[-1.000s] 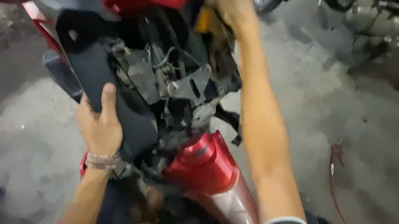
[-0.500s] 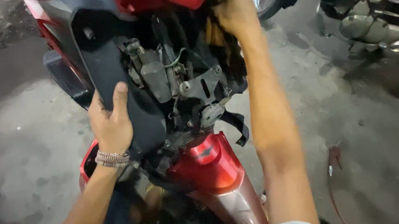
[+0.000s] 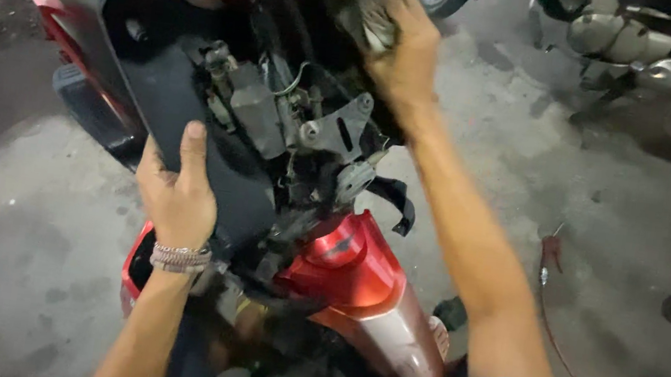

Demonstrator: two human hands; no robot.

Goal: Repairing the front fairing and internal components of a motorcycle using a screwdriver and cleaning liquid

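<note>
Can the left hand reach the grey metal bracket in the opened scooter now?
Probably yes: the left hand rests on the black panel, and the bracket lies exposed to its right, uncovered.

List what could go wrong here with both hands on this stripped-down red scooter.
1. The left hand presses on the loose-looking black inner panel; it could flex or crack if pushed harder.
2. The right hand reaches past the bare metal bracket and exposed wires; the forearm might scrape an edge or snag a wire.
3. A red hose lies on the concrete floor, a possible trip hazard.
</note>
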